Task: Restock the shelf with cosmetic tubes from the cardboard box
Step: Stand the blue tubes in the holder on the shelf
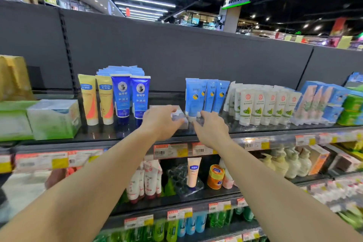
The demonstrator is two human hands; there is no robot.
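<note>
Hands are being reached onto the top shelf (255, 130): left hand (160, 122) is curled round a small pale box (177, 115), right hand (211, 126) loosely spread beside it, apparently clearing space left of light-blue cosmetic tubes (206, 94). Cardboard box isn't being shown.

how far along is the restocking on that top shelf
Done: light blue tubes stand in a row on the top shelf. In hand: the left hand and right hand reach a small clear tray in the gap beside them. Left: filling that gap; the cardboard box is out of view.
</note>
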